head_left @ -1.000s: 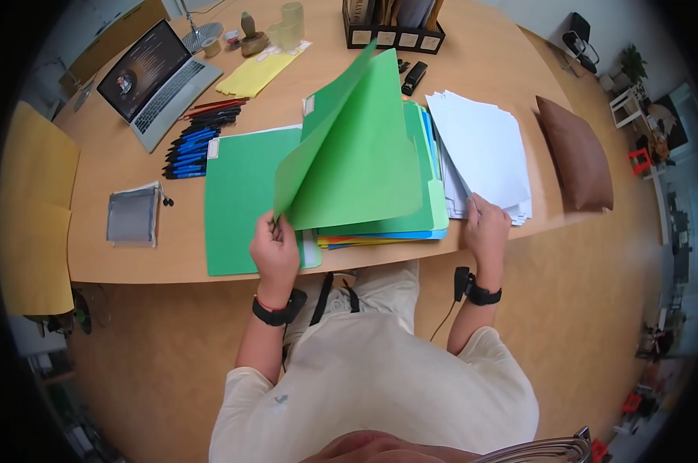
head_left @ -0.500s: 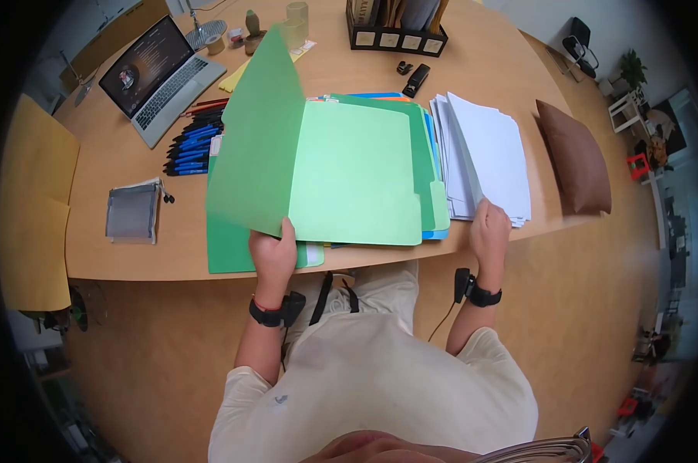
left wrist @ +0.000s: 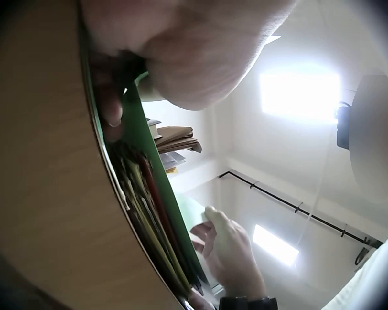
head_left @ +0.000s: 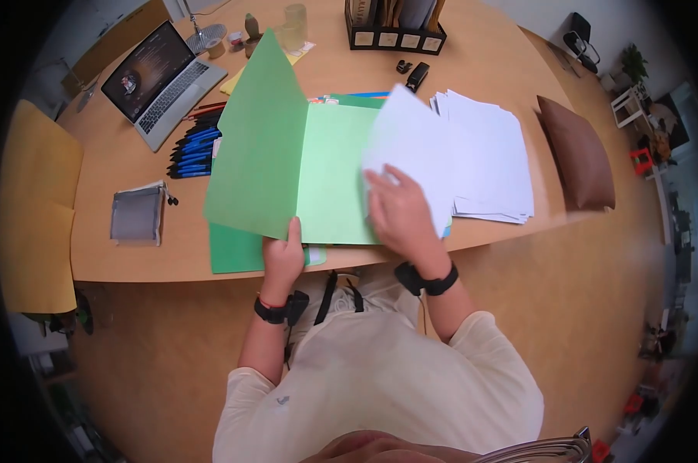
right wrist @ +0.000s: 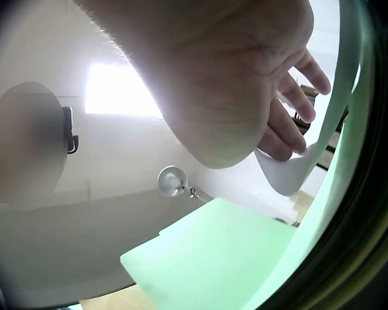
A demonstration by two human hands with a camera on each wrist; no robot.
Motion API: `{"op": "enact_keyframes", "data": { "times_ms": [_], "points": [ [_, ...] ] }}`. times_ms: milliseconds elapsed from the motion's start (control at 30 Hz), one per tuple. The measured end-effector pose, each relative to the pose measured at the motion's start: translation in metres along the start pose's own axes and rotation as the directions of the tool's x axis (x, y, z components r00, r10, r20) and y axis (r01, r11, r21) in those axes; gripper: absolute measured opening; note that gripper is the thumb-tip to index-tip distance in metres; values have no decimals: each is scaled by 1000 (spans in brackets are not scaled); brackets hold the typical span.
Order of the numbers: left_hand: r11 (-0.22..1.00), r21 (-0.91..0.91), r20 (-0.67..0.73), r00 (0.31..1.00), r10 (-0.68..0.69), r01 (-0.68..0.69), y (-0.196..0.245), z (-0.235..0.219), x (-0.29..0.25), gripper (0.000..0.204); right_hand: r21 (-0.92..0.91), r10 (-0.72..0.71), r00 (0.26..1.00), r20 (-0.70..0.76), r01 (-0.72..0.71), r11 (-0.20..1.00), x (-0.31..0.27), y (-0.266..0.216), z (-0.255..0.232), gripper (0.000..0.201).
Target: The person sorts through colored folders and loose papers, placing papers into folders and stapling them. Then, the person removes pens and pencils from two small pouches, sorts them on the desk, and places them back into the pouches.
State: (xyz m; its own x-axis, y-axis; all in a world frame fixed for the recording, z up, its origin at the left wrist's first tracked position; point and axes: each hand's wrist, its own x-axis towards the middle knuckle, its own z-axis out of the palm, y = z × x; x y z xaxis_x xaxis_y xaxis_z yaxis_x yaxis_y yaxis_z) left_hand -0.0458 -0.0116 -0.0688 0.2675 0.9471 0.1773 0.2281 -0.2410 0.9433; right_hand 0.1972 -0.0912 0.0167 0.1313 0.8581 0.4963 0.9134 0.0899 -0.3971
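Note:
A light green folder [head_left: 337, 174] lies spread over a pile of coloured folders, its left cover raised upright. My left hand [head_left: 284, 261] grips it at the bottom of the fold, thumb on the inside and fingers underneath. Over the folder's right half, my right hand [head_left: 404, 220] holds a white sheet of paper [head_left: 411, 127] by its left edge, tilted and slightly blurred. The sheet's lower part curls beyond the fingers in the right wrist view. To the right sits a stack of white paper [head_left: 492, 158]. A darker green folder [head_left: 237, 251] shows beneath the raised cover.
Blue and black pens [head_left: 193, 150] lie left of the folders, near a laptop [head_left: 152, 85] and a grey zip pouch [head_left: 136, 214]. A black stapler [head_left: 418, 76] and a file organizer [head_left: 395, 37] stand behind. A brown cushion [head_left: 576, 154] sits at the right table edge.
The light green folder was swung open over the pile and its cover now stands up on the left. My right hand has moved left from the paper stack, bringing a sheet over the folder.

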Motion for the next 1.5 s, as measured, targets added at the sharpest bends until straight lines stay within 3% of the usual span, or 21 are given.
{"op": "enact_keyframes", "data": {
  "times_ms": [33, 133, 233, 333, 433, 533, 733, 833, 1033, 1133, 1167, 1200, 1267, 1300, 1400, 1500],
  "points": [
    [999, 8, -8, 999, 51, -51, 5, 0, -2, 27, 23, -14, 997, 74, 13, 1000, 1, -16, 8, 31],
    [998, -58, 26, 999, 19, -18, 10, -1, -5, 25, 28, -118, 949, 292, 114, 993, -3, -48, 30, 44],
    [979, -204, -45, 999, 17, -26, 14, 5, -2, 23, 57, -161, 931, 328, 151, 987, -8, -66, 40, 54],
    [978, -208, 29, 999, 17, -10, 19, 0, 0, 22, 85, -147, 920, 363, 125, 989, -8, -65, 39, 57],
    [987, -1, 44, 986, 163, -163, 5, -1, -2, 22, 112, -135, 922, 363, 101, 989, -11, -62, 35, 58],
    [978, 67, -13, 980, 201, -200, 9, 1, 0, 21, 296, -137, 913, 385, 18, 955, -11, -57, 28, 60],
    [995, -83, -8, 999, 51, -51, 24, 0, 3, 22, 300, -153, 885, 440, 16, 954, -12, -52, 15, 67],
    [984, 17, 28, 984, 178, -179, 30, -3, 6, 22, 351, -124, 890, 438, -43, 935, -14, -54, 16, 70],
    [979, 50, 33, 980, 196, -198, 18, -3, 6, 21, 366, -146, 904, 402, -12, 931, -15, -50, 19, 69],
    [993, 19, 106, 987, -119, 117, 18, -3, 5, 23, 439, -212, 850, 482, -25, 898, 1, -31, -4, 65],
    [995, 43, 104, 990, -93, 89, 15, -3, 5, 23, 411, -214, 842, 496, -11, 911, 9, -18, -13, 60],
    [996, 69, 105, 992, -68, 61, 9, -3, 6, 24, 364, -200, 845, 495, 7, 931, 19, -6, -24, 54],
    [995, 97, 88, 996, -2, -6, 8, -3, 6, 26, 176, -1, 825, 565, -120, 977, 50, 10, -58, 48],
    [994, 100, 70, 997, 39, -46, 11, -3, 6, 27, 127, 1, 856, 518, -77, 989, 65, 29, -65, 46],
    [985, 141, 94, 992, 89, -102, -1, -6, 1, 28, -5, 211, 849, 485, -239, 971, 127, 69, -84, 43],
    [982, 169, 137, 989, 58, -81, -2, -9, 4, 28, 103, 399, 866, 301, -446, 889, 180, 159, -48, 48]
  ]
}}
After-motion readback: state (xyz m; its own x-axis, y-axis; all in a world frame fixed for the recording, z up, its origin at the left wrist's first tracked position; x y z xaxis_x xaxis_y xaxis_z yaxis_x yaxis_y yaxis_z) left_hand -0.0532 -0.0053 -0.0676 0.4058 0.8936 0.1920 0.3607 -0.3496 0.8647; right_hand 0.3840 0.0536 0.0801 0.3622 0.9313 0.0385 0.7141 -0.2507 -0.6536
